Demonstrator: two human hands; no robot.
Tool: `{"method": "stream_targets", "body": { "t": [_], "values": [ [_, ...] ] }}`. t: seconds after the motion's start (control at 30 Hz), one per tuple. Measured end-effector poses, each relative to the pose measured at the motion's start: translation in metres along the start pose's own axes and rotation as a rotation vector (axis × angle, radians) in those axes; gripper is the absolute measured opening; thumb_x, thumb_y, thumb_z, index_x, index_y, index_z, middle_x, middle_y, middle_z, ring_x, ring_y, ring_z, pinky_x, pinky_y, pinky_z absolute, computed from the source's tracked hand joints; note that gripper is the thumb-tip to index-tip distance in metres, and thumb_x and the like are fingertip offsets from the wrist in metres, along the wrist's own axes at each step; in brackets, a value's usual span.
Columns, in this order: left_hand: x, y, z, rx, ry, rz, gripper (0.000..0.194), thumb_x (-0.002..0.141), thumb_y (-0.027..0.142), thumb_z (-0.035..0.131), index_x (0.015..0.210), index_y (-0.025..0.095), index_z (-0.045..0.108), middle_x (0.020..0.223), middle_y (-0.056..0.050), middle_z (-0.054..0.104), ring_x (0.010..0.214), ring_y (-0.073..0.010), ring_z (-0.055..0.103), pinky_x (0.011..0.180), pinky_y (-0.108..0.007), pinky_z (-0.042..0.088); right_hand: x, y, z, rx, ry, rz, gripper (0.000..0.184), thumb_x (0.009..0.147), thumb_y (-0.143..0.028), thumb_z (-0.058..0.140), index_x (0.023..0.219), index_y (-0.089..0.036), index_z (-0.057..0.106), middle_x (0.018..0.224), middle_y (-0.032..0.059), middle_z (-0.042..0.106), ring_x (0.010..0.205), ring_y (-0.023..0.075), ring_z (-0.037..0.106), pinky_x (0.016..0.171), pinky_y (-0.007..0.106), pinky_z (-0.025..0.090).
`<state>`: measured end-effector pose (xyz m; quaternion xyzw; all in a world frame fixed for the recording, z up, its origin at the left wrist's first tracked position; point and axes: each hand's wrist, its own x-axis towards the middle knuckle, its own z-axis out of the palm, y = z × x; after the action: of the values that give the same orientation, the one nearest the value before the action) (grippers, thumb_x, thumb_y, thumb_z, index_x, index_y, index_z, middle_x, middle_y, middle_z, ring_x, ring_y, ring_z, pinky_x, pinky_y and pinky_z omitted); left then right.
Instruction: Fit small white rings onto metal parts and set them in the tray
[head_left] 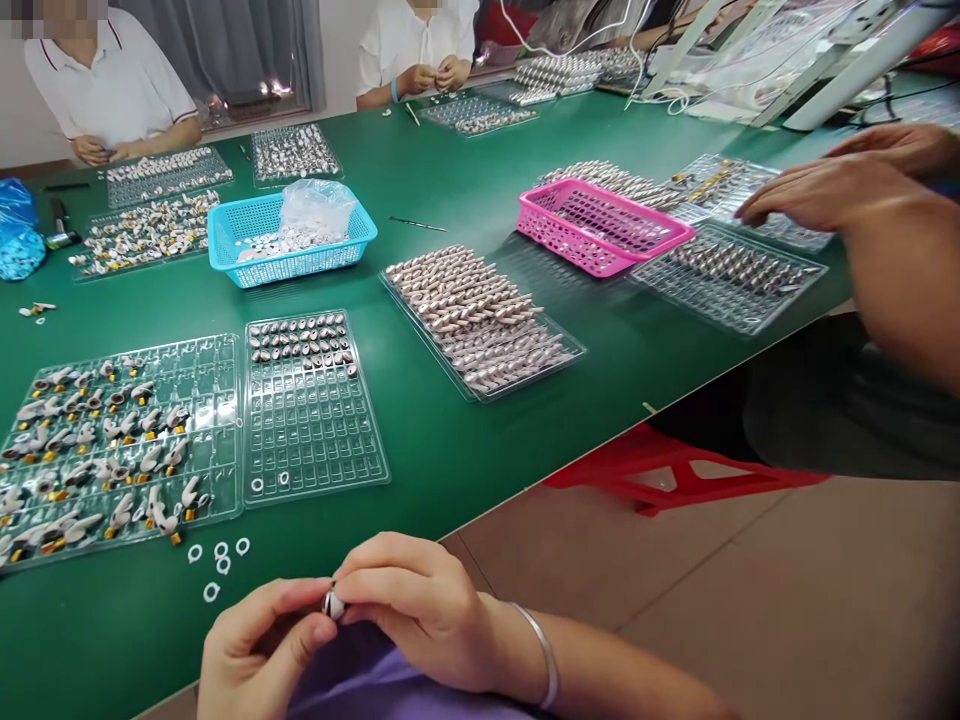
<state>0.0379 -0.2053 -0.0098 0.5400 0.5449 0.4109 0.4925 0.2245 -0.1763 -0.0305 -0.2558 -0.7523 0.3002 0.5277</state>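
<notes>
Between fingertips (322,628), a small piece (335,605) (partly hidden).

You wear a slim, smooth, silver-coloured bangle (546,645) around your bare right wrist (517,648) and a plain purple garment (367,672) whose fabric shows a few soft folds.

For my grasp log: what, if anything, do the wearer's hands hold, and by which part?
A small black-and-white piece, pinched at its sides between the left hand and right hand; exact part unclear.
</notes>
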Motion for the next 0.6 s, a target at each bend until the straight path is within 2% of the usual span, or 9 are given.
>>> {"method": "stream_targets", "body": {
  "t": [0.4, 0.6],
  "values": [
    [-0.0005, -0.0006, 0.0015, 0.038, 0.01, 0.143, 0.031, 0.07, 0.01, 0.077, 0.089, 0.035, 0.078, 0.081, 0.006, 0.08, 0.068, -0.0126, 0.074, 0.064, -0.011, 0.058, -0.0044, -0.0005, 0.005, -0.042, 0.031, -0.025, 0.014, 0.092, -0.008, 0.052, 0.102, -0.012, 0.062, 0.083, 0.0086, 0.066, 0.076, 0.0131, 0.064, 0.068, 0.021, 0.057],
    [-0.0028, -0.003, -0.0014, 0.065, -0.019, 0.283, 0.033, 0.073, 0.009, 0.074, 0.096, 0.033, 0.077, 0.087, 0.002, 0.08, 0.071, -0.0156, 0.075, 0.065, -0.018, 0.061, -0.0058, -0.0018, 0.007, -0.053, 0.035, -0.045, 0.016, 0.093, -0.009, 0.051, 0.104, -0.012, 0.061, 0.085, 0.0087, 0.066, 0.077, 0.0132, 0.063, 0.069, 0.022, 0.057]
  ]
}}
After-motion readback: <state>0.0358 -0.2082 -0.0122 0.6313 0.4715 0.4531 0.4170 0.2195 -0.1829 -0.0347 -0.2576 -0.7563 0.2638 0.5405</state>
